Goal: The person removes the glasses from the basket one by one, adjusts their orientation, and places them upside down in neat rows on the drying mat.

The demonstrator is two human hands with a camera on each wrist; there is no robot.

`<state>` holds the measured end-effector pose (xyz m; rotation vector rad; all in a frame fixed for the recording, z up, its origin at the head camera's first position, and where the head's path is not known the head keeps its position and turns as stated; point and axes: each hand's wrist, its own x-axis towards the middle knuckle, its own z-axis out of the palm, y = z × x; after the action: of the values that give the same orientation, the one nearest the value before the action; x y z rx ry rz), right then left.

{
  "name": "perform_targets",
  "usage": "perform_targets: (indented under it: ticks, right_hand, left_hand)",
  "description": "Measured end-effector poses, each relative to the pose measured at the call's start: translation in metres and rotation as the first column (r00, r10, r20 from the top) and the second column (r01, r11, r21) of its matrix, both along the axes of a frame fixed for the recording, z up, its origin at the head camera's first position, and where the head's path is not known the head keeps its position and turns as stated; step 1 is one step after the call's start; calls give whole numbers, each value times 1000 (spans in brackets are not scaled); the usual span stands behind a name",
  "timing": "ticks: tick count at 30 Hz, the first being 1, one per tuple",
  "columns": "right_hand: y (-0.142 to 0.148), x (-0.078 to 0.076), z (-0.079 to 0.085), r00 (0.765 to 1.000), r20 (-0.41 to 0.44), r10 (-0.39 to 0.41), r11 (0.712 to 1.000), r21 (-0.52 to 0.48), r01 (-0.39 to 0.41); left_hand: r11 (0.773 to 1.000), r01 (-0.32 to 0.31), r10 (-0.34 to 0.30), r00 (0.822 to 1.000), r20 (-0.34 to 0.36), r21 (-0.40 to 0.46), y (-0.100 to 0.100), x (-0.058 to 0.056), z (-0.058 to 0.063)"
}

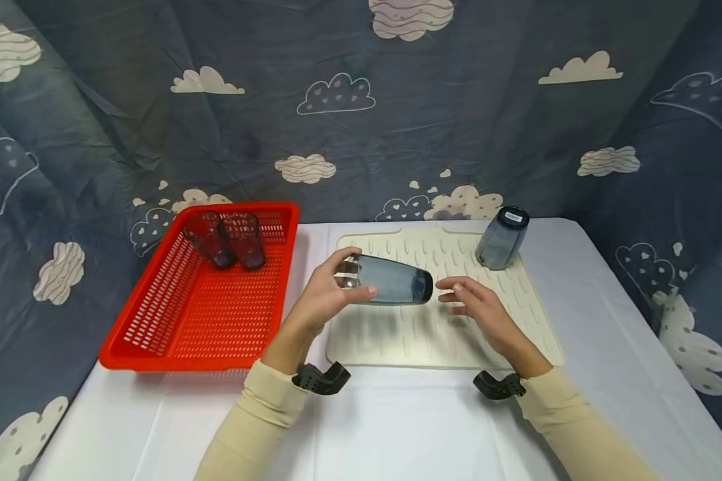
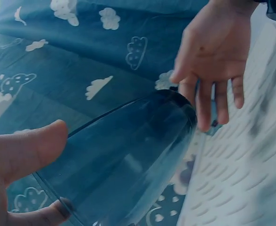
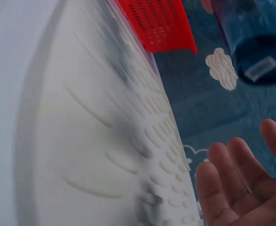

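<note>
My left hand grips a blue-grey drinking glass near its rim, thumb on the near side and fingers on the far side. The glass lies sideways in the air over a cream drying mat, its thick base pointing right. Just beyond that base, my right hand is held with fingers loosely extended and nothing in them. In the right wrist view a white label shows on the glass's base. Upside down at the mat's back right corner stands a second blue-grey glass, slightly apart from my right hand.
A red perforated basket stands on the left of the white-covered table. Two purple-tinted glasses lean inside it at the back. Dark fabric with a cloud print hangs behind the table and along both sides.
</note>
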<state>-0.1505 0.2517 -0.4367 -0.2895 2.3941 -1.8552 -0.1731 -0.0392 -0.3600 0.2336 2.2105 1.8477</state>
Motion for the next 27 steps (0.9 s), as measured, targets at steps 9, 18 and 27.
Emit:
perform_targets:
  ticks: [9,18,27]
  right_hand:
    - [-12,13,-10,987,-67,147,950,-267,-160]
    - [-25,12,-12,992,-32,120,945,-303,-124]
    - [-24,14,-11,994,-8,105,955,-279,-103]
  left_hand:
    - [998,14,-20,996,88,66,11,8,-19]
    - [996,27,-41,985,169,85,19,11,-31]
    - [994,40,-58,983,172,106,17,14,-35]
